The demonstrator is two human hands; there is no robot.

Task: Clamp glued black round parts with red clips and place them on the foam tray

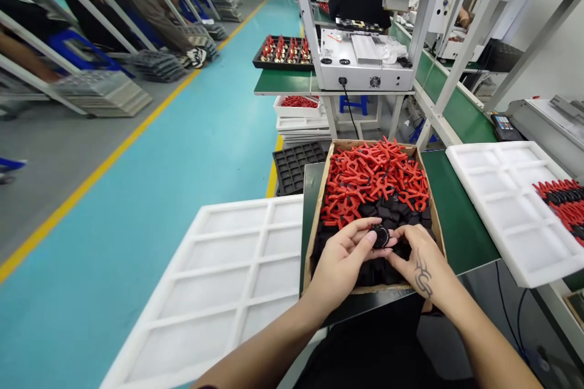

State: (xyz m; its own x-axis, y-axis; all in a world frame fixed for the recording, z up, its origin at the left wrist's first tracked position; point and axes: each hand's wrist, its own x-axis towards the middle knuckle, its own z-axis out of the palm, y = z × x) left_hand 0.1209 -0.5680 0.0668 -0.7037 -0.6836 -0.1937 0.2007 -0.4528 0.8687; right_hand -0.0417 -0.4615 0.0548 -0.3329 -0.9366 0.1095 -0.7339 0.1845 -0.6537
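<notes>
One cardboard box [319,206], open-topped, brown walls, sits at the near left corner of the green bench top [456,219]. Inside, two kinds of part: red plastic pieces [374,176], thin and pronged, heaped at the far end, too tangled to count; black pieces [392,209], matt and blocky, fill the near end.

Left hand [340,258] and right hand [417,258] meet over the near end of the box. Both pinch one small round black part [379,236], glossy rim, between thumb and fingertips; fingers narrow around it. It may carry a metal centre, the view is too small to be sure. Right hand bears a dark tattoo on its back.

Two white foam trays, moulded in shallow rectangular pockets: one [228,292] beside the box's left edge, one [502,206] at the bench's right edge, with a red-and-black cluster [563,200] in its far right pockets.

One black gridded tray [296,164] beyond the bench's far left corner.
</notes>
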